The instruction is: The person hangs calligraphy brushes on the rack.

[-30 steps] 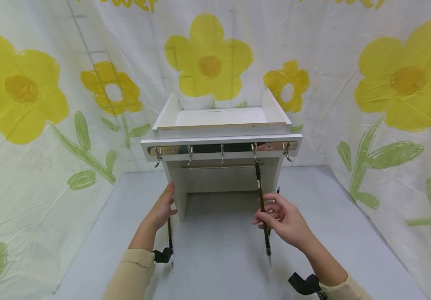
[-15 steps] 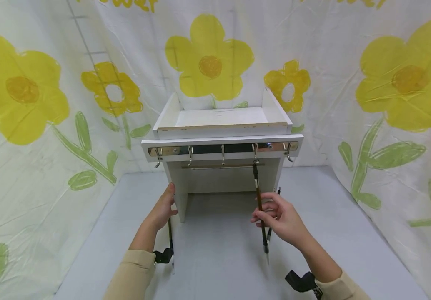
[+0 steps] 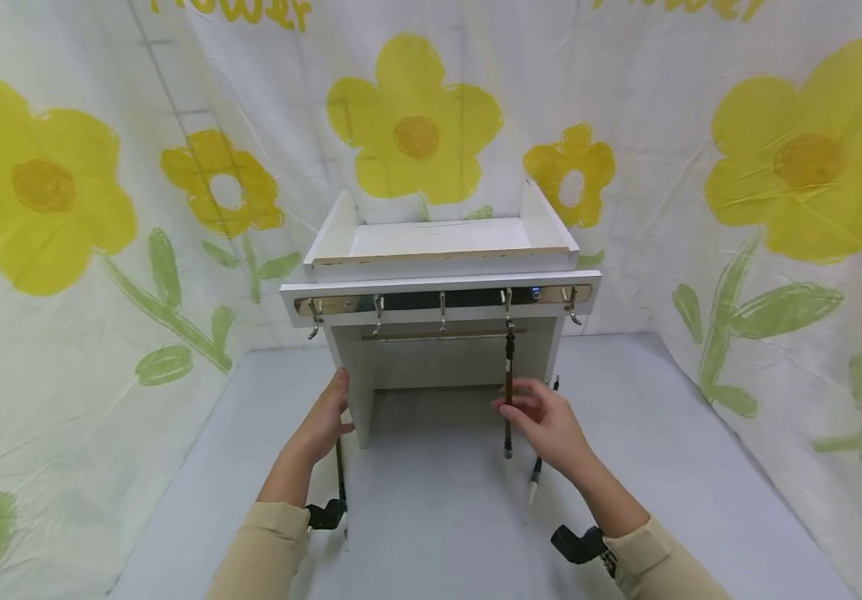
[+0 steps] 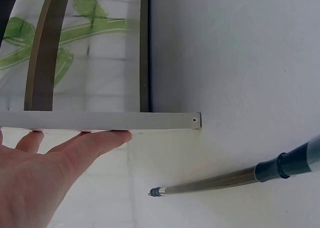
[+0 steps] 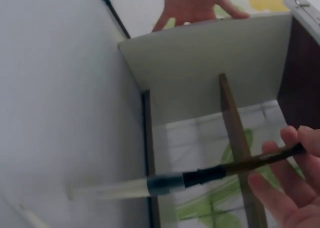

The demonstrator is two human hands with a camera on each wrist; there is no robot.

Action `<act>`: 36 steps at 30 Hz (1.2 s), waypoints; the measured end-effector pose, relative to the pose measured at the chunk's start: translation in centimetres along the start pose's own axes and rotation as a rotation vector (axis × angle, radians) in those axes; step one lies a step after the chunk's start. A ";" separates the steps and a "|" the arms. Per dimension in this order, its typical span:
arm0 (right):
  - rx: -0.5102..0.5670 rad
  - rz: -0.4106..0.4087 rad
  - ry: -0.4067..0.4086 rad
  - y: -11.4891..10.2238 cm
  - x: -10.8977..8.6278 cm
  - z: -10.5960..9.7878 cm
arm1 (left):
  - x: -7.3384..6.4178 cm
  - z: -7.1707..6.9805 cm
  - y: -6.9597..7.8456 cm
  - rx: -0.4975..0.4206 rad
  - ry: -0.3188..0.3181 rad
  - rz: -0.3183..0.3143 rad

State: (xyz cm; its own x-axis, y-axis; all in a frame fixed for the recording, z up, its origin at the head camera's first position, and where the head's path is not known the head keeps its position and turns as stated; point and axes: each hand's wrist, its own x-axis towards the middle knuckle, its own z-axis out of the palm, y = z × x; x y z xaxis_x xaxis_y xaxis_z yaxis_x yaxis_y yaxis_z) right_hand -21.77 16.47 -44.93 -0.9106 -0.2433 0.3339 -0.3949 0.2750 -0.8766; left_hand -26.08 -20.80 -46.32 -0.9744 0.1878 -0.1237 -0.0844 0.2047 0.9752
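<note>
The brush [image 3: 508, 383] looks light, stiff-shafted, maybe slick; I'd grab mid-shaft and spare the pale tip [image 5: 112, 189] (probably soft). It's in front of the white shelf [image 3: 468, 263], top by the shelf's hook [image 3: 508, 305], sticking out above and below the right hand [image 3: 547, 423], whose thumb and fingers pinch it. Left hand [image 3: 323, 421]: fingers extended against the shelf's left side.

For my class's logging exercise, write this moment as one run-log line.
left hand: touches side panel | right hand: holds brush below hook | hook attachment: unclear | other brushes: either side of rack
</note>
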 end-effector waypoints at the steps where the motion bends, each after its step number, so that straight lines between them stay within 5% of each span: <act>1: -0.002 0.009 0.014 0.0 0.1 0.0 | 0.1 0.0 -0.1 0.004 -0.001 0.003; 13: -0.068 0.061 0.045 0.3 0.5 -0.9 | 0.3 0.0 -0.5 -0.008 -0.009 0.023; 21: -0.004 0.070 0.153 1.4 -0.2 -2.8 | 0.3 0.1 -0.3 -0.004 0.003 0.014; 29: 0.179 0.242 0.282 3.3 -1.1 -4.1 | 0.1 0.0 -0.3 -0.001 0.003 0.014; 36: 0.222 0.490 0.236 5.9 -0.9 -4.3 | 0.1 -0.1 -0.3 0.006 0.015 0.009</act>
State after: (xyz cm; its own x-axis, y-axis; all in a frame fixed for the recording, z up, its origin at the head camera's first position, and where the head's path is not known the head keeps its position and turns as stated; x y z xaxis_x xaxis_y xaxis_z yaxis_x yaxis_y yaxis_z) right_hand -23.83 22.31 -48.88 -0.9930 0.0836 -0.0830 0.0909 0.0956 -0.9913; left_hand -26.18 -20.94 -46.63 -0.9781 0.1754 -0.1118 -0.0741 0.2085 0.9752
